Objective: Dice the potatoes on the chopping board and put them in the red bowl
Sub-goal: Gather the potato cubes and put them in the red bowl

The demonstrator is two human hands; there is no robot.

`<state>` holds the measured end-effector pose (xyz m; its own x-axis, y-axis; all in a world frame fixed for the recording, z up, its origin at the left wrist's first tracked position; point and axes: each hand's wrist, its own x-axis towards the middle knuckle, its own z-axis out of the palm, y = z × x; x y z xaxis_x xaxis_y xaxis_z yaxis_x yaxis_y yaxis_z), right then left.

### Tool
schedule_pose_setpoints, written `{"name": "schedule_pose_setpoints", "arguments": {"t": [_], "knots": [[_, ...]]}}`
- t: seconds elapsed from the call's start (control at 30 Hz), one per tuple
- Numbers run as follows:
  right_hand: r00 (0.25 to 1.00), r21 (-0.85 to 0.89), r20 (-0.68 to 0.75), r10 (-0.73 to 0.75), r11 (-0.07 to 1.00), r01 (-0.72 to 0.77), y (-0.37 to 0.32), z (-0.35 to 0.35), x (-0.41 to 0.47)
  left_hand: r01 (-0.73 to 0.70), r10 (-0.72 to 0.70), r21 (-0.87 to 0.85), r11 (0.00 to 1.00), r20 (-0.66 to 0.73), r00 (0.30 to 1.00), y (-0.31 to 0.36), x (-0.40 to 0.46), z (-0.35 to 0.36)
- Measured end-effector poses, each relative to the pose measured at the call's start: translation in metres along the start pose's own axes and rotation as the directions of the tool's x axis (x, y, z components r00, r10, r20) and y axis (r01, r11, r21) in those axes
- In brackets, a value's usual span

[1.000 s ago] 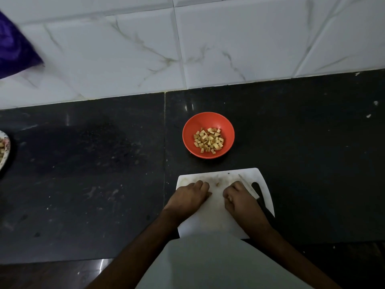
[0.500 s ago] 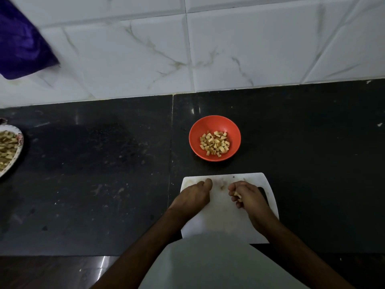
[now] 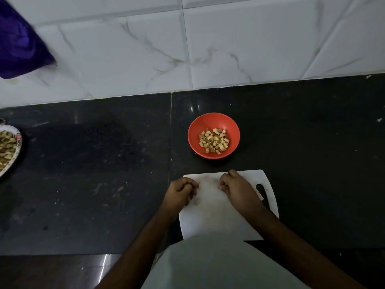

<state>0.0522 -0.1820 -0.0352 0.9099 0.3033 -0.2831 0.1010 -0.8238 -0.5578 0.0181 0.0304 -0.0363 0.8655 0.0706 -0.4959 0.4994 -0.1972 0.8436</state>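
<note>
Left hand (image 3: 180, 190) and right hand (image 3: 236, 187) curled over white chopping board (image 3: 216, 217), contents unclear; stray potato piece (image 3: 196, 201) beside left hand; diced potato (image 3: 214, 140) in red bowl (image 3: 214, 119); risk: gathered bits dropping onto black counter (image 3: 104, 174) in transfer.

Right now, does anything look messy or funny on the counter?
Nothing is spilled or broken. One small potato piece lies loose on the chopping board beside the left hand, not yet in the red bowl. The dark counter has pale smudges and specks.
</note>
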Motion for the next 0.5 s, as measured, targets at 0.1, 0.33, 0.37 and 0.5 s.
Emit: {"name": "schedule_pose_setpoints", "arguments": {"t": [0.1,0.33,0.37,0.5], "knots": [[0.998,0.192,-0.013,0.057,0.98,-0.053,-0.003,0.001,-0.004,0.027,-0.028,-0.051,0.998,-0.017,0.999,-0.006,-0.011,0.0],[0.918,0.76,0.185,0.35,0.542,-0.359,-0.023,0.007,-0.02,-0.103,0.114,0.208,0.973,-0.04,0.993,-0.01,-0.019,-0.011],[0.931,0.704,0.154,0.33,0.625,-0.338,-0.023,0.01,-0.018,-0.151,0.159,0.362,0.92,0.008,0.987,-0.009,-0.019,-0.011],[0.997,0.332,0.001,0.081,0.94,-0.077,-0.029,0.015,-0.004,-0.211,0.148,0.747,0.63,0.152,0.977,-0.012,-0.019,-0.006]]}}
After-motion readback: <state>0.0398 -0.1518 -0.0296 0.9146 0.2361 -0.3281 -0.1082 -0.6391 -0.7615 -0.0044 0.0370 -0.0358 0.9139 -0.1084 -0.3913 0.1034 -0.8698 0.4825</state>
